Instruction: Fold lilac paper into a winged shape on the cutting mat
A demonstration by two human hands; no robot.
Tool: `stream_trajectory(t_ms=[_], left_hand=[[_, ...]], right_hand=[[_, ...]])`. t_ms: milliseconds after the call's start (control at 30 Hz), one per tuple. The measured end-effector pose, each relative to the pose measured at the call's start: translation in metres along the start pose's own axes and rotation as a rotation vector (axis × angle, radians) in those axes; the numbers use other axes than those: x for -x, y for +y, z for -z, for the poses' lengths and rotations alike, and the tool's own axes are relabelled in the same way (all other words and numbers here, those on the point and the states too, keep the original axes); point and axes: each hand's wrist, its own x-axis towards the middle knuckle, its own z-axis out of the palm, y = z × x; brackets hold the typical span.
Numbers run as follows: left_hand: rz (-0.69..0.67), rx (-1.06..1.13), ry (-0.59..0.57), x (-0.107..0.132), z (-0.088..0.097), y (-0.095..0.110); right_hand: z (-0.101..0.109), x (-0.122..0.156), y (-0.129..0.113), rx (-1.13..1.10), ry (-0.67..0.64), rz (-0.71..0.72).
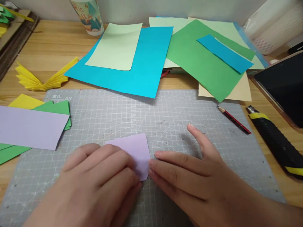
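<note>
A small piece of light purple paper (132, 145) lies on the grey cutting mat (113, 116), low in the middle of the view. My left hand (99, 176) covers its left part with bent fingers that press on it; the fingertips are mostly hidden. From the other side my right hand (189, 173) reaches in, fingers stretched out and thumb spread away. Its fingertips touch the paper's right edge. A longer purple strip (30, 127) rests on green paper (59, 108) at the left.
Behind the mat lie a blue sheet (151, 66), a pale green sheet (115, 47) and a green sheet (203, 63). A pencil (233, 119), a utility knife (274, 142) and a dark-screened device (284, 88) are at the right. A yellow pleated paper (42, 80) and a cup (88, 15) stand left.
</note>
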Motion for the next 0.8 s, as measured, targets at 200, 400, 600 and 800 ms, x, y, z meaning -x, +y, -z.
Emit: stream_trajectory(t_ms=[200,400,600,800], left_hand=[[0.005,-0.034,-0.049,0.001,-0.001,0.002],[0.116,0.1,-0.041,-0.007,-0.003,0.006],[0.177,0.141,-0.064,-0.011,-0.004,0.009],[0.185,0.16,-0.067,-0.012,-0.006,0.008]], right_hand=[[0.005,-0.003,0.0,-0.048,-0.088,-0.003],[0.012,-0.005,0.004,-0.013,-0.153,0.056],[0.013,-0.006,0.007,-0.024,-0.131,0.056],[0.009,-0.014,0.007,-0.068,-0.051,-0.013]])
